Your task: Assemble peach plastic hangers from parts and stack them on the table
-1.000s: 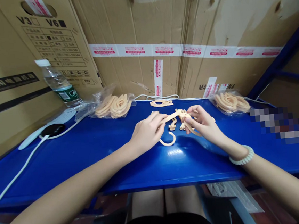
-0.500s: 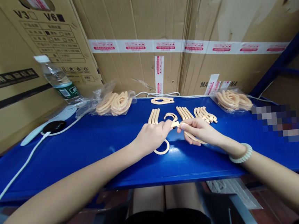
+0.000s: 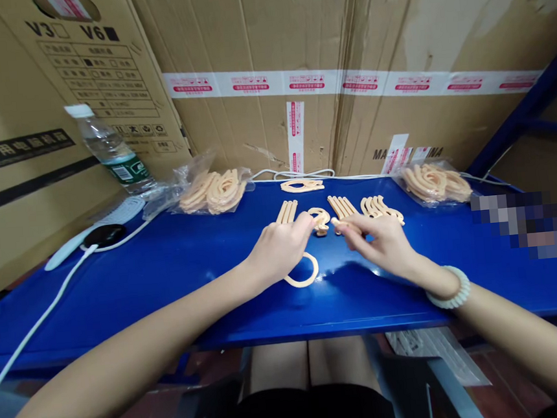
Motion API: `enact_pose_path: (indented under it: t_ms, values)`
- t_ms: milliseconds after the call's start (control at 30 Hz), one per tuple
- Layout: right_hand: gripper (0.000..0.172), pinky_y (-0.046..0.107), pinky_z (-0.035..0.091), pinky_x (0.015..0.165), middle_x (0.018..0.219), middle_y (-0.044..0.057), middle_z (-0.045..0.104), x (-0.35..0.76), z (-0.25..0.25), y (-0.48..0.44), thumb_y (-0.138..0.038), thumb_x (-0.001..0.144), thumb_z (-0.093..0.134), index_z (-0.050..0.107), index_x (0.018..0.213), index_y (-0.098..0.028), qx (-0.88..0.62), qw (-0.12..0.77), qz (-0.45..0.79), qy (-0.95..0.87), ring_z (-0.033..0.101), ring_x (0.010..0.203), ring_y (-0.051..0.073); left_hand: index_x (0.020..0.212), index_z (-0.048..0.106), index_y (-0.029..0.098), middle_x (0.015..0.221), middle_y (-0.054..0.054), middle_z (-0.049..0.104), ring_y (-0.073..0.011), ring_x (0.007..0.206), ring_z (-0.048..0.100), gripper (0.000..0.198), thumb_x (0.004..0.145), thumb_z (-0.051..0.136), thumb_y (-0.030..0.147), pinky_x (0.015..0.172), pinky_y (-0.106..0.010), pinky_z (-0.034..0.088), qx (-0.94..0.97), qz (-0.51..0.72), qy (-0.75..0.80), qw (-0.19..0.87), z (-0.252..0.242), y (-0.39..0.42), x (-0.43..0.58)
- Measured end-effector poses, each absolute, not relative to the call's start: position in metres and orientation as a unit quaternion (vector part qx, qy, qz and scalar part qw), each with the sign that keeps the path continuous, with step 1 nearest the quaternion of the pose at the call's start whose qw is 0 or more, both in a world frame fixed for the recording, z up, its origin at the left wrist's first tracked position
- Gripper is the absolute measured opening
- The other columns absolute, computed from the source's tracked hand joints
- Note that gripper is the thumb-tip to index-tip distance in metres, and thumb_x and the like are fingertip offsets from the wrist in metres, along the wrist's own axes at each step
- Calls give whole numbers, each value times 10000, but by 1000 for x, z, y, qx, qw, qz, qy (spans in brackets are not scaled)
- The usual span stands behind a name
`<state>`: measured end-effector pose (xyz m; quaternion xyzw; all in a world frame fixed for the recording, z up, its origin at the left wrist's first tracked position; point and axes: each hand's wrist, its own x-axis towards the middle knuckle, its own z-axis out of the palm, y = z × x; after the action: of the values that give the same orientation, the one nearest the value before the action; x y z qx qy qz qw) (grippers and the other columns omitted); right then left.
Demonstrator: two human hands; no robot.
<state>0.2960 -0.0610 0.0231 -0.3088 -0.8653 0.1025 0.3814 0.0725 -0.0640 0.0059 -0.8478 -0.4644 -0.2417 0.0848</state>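
fingers of the left hand stay curled round a peach rubber loop, while the right hand has opened, its strip released, beside the rows of peach rubber strips near the blue bench's far edge.

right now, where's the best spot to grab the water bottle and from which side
Grip the water bottle around its body above the green label, coming from the front right. It stands on its base, cap on, with cardboard boxes close behind and to its left, so that side looks freest. The left hand is nearer.
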Motion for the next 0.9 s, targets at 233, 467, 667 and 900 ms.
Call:
enact_pose_path:
  t_ms: [233, 467, 667, 900]
  values:
    - [283, 317, 512, 666, 892, 82, 723, 350, 49, -14, -463, 899, 669, 761, 865, -198, -379, 456, 128, -795, 661, 799, 212, 938, 659, 200, 668, -9, 683, -187, 624, 679, 320, 1029, 379, 326, 594, -252, 432, -773, -335, -537, -54, 14, -57, 63]
    - [209, 357, 552, 728, 890, 78, 739, 396, 39, 26, -204, 827, 619, 824, 858, -224, -387, 283, -23, -877, 683, 777, 221, 867, 610, 181, 553, 11, 661, -154, 495, 645, 280, 985, 459, 384, 519, -221, 483, -675, -430, -497, -334, 8, -43, 56]
    - [397, 339, 575, 745, 928, 73, 749, 404, 28, 35, -11, 696, 525, 810, 893, -205, -395, 155, -41, -904, 707, 811, 228, 885, 556, 168, 562, -6, 673, -175, 489, 681, 195, 998, 486, 310, 429, -218, 508, -542, -467, -507, -480, 18, -41, 59]
    - [338, 461, 528, 900, 1106, 110, 693, 331, 42, -22, -170, 922, 556, 683, 1230, -233, -275, 400, -121, -866, 638, 1029, 270, 889, 491, 172, 615, 7, 679, -140, 466, 674, 168, 999, 549, 285, 447, -218, 558, -476, -539, -479, -503, 28, -39, 56]
